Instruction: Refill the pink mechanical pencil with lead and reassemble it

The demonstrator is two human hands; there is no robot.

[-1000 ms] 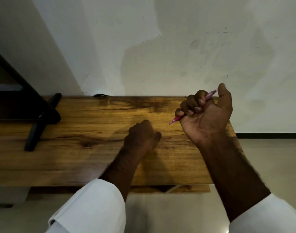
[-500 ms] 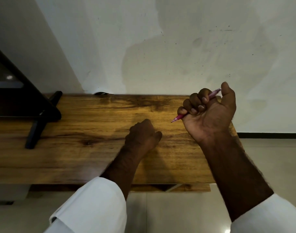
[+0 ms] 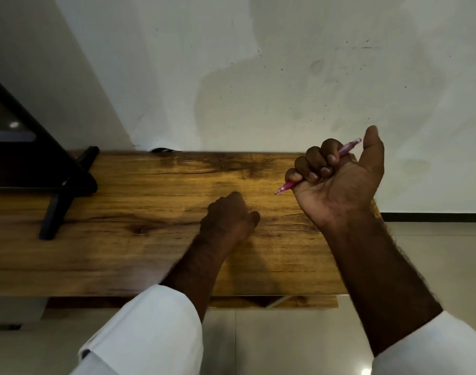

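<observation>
Gripping pink pencil (image 3: 347, 149) mid-barrel hidden, right hand (image 3: 337, 185) fisted

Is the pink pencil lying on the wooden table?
No, the pink pencil is held up off the wooden table in the closed right hand, its tip pointing down to the left.

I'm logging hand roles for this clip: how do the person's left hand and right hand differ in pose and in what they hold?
The right hand is raised, palm up, fist closed around the pink mechanical pencil, thumb extended. The left hand rests knuckles-up on the wooden table, loosely curled; nothing shows in it. Both wear white sleeves.
</observation>
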